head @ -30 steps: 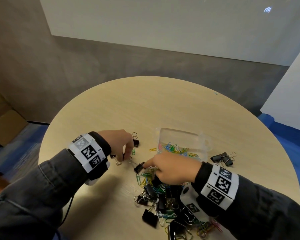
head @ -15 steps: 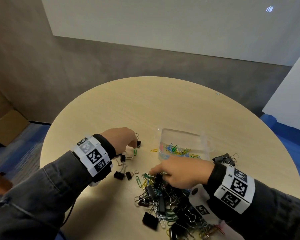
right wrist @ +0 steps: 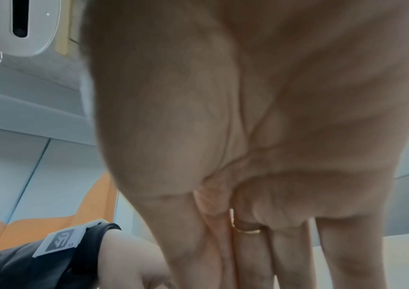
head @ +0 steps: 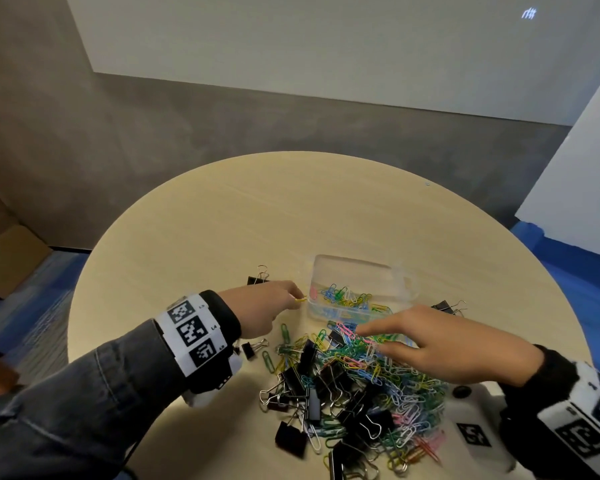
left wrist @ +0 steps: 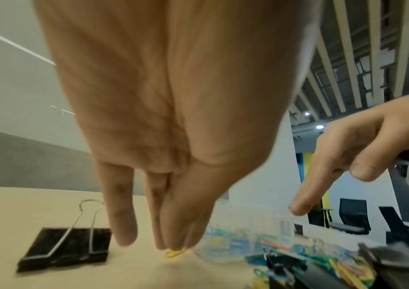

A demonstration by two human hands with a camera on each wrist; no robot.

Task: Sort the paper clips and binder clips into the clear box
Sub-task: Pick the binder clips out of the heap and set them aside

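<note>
Pinching a yellow clip [head: 301, 299] at its fingertips, the left hand [head: 264, 308] sits low over the worktop [head: 222, 220], just left of the box [head: 406, 282]; the left wrist view shows thumb and forefinger closed on the wire, the other fingers straight. A lone binder clip [head: 257, 279] lies on the worktop just beyond that hand, handles up, and a smaller one [head: 252, 348] lies near the wrist. The box stands upright, lid off, with a shallow layer of coloured paper clips [head: 343, 294] inside; no binder clips show in it. Nearer the person, the mixed heap [head: 354, 382] holds paper clips tangled with black binder clips [head: 307, 355]. The right hand [head: 440, 344] hovers over the heap's far edge, fingers extended and spread, holding nothing that I can see; its wrist view shows only straight fingers. Two more binder clips [head: 445, 306] lie right of the box. Judgement on handling: paper clips are light, springy wire with a slick coating, and they hook into one another, so a lift may drag neighbours along. Best taken singly by a loop end, in a fingertip pinch. Binder clips are heavier and stiff; grip the black body across its flat sides, or lift by a wire handle, which pivots. Most of the heap is unsorted.
</note>
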